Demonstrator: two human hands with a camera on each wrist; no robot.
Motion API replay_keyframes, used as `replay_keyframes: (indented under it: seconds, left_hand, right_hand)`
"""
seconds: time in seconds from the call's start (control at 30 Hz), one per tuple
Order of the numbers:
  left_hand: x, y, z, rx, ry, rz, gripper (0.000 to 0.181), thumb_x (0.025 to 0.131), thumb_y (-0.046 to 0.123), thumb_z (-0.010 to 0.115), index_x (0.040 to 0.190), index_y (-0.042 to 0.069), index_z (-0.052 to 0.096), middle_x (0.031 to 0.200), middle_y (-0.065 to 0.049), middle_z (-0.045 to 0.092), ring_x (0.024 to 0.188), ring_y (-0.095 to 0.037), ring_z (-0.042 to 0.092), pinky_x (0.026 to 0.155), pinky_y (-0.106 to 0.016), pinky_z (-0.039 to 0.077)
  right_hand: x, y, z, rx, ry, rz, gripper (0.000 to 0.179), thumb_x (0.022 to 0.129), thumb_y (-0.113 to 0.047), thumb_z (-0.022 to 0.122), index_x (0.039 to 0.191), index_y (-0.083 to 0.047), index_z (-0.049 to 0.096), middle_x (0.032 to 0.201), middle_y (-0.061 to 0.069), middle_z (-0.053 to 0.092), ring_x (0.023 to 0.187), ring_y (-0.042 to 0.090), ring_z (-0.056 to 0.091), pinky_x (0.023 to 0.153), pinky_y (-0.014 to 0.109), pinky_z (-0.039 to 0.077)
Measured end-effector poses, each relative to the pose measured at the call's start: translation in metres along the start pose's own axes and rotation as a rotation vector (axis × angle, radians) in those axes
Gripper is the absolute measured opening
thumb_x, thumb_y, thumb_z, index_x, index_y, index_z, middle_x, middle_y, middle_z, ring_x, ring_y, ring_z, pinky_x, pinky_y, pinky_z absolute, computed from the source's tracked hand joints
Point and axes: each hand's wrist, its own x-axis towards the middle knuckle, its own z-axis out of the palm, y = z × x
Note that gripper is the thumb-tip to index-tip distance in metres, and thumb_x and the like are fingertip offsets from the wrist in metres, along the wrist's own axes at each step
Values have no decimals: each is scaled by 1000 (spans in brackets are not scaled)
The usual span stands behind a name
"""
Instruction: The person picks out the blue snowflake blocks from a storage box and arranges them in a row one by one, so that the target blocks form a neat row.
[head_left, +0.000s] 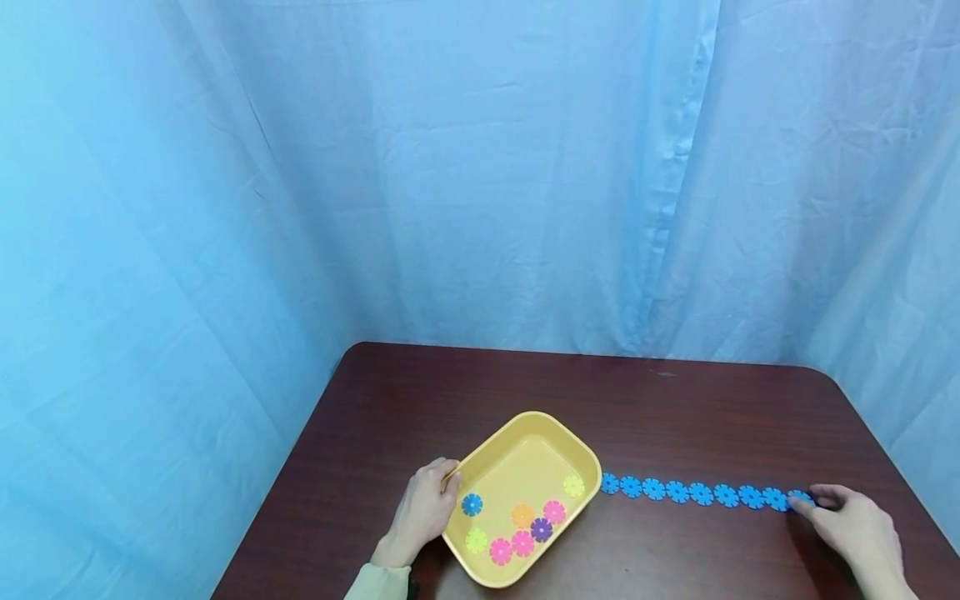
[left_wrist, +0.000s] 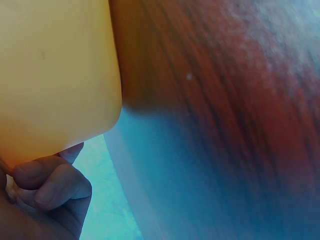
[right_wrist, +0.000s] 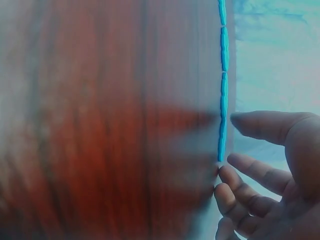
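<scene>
My left hand (head_left: 420, 510) grips the left rim of a yellow tray (head_left: 534, 423), its fingers curled at the edge. Inside the tray lie notched flower-shaped plastic discs: a blue disc (head_left: 472, 504), an orange disc (head_left: 522, 516), a purple disc (head_left: 541, 529), plus pink and yellow-green ones. A row of several blue discs (head_left: 677, 492) runs right from the tray along the table. My right hand (head_left: 858, 529) is at the row's far right end, thumb by the last disc. In the right wrist view, the thumb and spread fingers hover beside the thin blue row (right_wrist: 224, 95).
The dark brown wooden table (head_left: 465, 383) has rounded far corners. Light blue curtains (head_left: 480, 183) hang behind it and on both sides. In the left wrist view, the tray's outer wall (left_wrist: 60, 75) fills the upper left.
</scene>
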Motion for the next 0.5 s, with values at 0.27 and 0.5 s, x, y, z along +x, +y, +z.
replay_keyframes:
  seconds: [0.27,0.5]
  left_hand:
    - [-1,0,-1,-1,3,5,17,96,10,63,109,5,73,99,-1,69,86,-13,64,74,-33,53]
    - [-1,0,0,-4,8,19,16,96,10,64,108,6,73,97,-1,69,84,-12,64,72,-31,53]
  right_hand:
    - [-4,-17,-13,25,57,-28,76,89,-54,66,120,14,55,106,33,63,96,48,56,80,61,41]
    - [-8,-40,-33,57,46,-178,79,91,-60,62,123,11,57,105,31,65,93,45,58,70,55,44]
